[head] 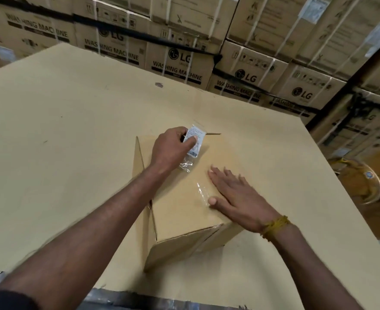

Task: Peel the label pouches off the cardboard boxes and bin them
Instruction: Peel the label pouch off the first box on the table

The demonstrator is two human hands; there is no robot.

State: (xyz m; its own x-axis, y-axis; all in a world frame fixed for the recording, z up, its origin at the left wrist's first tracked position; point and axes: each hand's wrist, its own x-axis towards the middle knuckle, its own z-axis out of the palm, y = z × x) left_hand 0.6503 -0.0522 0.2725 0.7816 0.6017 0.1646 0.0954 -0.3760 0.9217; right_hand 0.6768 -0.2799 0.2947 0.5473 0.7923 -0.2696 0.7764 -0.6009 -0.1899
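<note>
A small cardboard box (184, 198) sat at the centre of the frame on a broad cardboard sheet (61, 130) that filled most of the lower picture. The left hand (171, 148) pinched a clear label pouch (193, 142) between thumb and fingers just above the box's far top edge; the pouch's lower end, crumpled clear film, hung down to the box top and seemed to touch it, though blur made that uncertain. The right hand (236, 198) lay flat on the top of the box, fingers straight and spread, beside a shiny strip of clear tape (201, 191). A yellow thread band (274, 225) circled the right wrist. Stacked washing-machine cartons (177, 61) lined the upper part of the frame.
</note>
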